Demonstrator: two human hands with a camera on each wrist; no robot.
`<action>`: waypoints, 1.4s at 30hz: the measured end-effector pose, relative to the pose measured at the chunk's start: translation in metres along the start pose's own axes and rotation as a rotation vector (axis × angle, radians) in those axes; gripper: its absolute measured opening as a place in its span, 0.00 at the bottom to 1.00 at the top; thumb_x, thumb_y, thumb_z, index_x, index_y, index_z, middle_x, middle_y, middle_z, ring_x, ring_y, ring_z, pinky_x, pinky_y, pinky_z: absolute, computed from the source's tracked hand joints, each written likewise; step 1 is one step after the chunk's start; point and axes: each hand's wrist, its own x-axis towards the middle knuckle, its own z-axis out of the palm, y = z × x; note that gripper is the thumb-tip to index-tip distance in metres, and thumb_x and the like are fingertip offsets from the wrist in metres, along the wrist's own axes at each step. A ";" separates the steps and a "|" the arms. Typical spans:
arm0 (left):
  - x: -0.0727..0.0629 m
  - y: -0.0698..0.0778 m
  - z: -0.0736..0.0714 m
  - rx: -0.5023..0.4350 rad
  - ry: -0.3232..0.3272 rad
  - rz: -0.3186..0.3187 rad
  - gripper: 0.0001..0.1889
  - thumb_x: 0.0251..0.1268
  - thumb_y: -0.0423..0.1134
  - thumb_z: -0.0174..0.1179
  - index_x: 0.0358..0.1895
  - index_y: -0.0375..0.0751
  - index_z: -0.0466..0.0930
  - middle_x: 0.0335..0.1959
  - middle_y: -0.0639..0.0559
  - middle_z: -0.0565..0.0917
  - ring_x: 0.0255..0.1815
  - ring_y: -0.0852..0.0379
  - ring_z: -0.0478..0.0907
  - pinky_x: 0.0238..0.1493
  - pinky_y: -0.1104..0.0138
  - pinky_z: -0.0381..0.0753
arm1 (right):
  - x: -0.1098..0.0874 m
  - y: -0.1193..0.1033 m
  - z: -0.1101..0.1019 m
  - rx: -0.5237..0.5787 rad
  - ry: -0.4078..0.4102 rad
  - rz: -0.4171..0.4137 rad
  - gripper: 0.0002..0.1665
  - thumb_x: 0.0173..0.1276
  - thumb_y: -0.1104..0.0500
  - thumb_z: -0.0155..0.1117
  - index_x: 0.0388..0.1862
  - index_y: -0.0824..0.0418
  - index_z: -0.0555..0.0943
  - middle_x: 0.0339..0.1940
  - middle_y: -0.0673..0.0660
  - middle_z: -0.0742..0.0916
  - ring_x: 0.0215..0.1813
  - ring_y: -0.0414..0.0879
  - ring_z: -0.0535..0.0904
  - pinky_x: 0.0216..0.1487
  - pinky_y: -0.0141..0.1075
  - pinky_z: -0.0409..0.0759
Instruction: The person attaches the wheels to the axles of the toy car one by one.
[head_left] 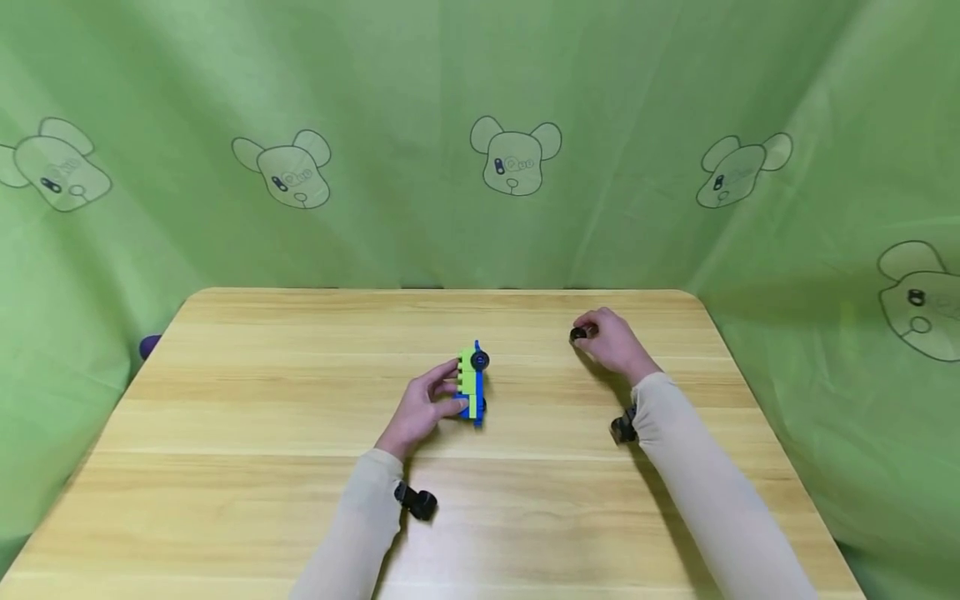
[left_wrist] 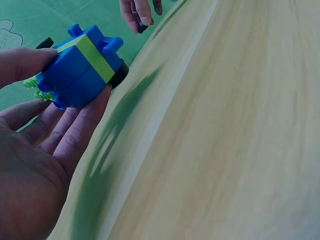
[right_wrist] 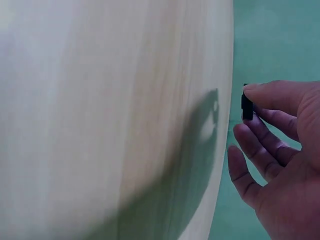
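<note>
My left hand [head_left: 416, 412] grips a toy car [head_left: 468, 382] made of lime green and blue building blocks, tilted on its side above the table. One black wheel [head_left: 480, 360] shows on the side turned to the right. In the left wrist view, the thumb and fingers hold the blue end of the car [left_wrist: 75, 75]; another black wheel [left_wrist: 120, 75] sits at its edge. Farther right and back, my right hand [head_left: 613, 342] pinches a small loose black wheel [head_left: 577, 333]. The right wrist view shows this wheel [right_wrist: 247, 104] edge-on between thumb and forefinger, the other fingers loosely bent.
A light wooden table [head_left: 525, 517] with rounded far corners lies under both hands. Green curtains [head_left: 405, 208] with mouse-head drawings hang behind and at the sides. A purple thing [head_left: 149, 345] shows past the table's left edge. Each wrist wears a black camera [head_left: 417, 502].
</note>
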 end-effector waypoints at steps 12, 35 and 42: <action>0.016 -0.030 -0.001 -0.042 0.015 -0.020 0.38 0.60 0.25 0.64 0.73 0.32 0.59 0.67 0.37 0.70 0.61 0.41 0.74 0.56 0.62 0.78 | -0.020 -0.013 0.000 0.059 0.021 -0.061 0.19 0.64 0.67 0.67 0.54 0.71 0.78 0.46 0.64 0.78 0.46 0.58 0.76 0.51 0.51 0.77; 0.017 -0.035 -0.005 -0.072 0.022 0.008 0.36 0.60 0.26 0.64 0.73 0.33 0.61 0.65 0.41 0.73 0.57 0.45 0.77 0.54 0.63 0.80 | -0.050 -0.058 0.010 0.103 0.042 -0.220 0.21 0.62 0.69 0.69 0.54 0.66 0.79 0.48 0.57 0.80 0.49 0.53 0.76 0.51 0.50 0.79; 0.017 -0.036 -0.005 -0.079 0.026 -0.003 0.36 0.59 0.25 0.65 0.72 0.37 0.63 0.65 0.43 0.73 0.56 0.47 0.77 0.52 0.62 0.81 | -0.057 -0.070 0.014 0.116 0.035 -0.244 0.21 0.61 0.69 0.69 0.54 0.67 0.79 0.48 0.56 0.79 0.49 0.53 0.77 0.51 0.49 0.79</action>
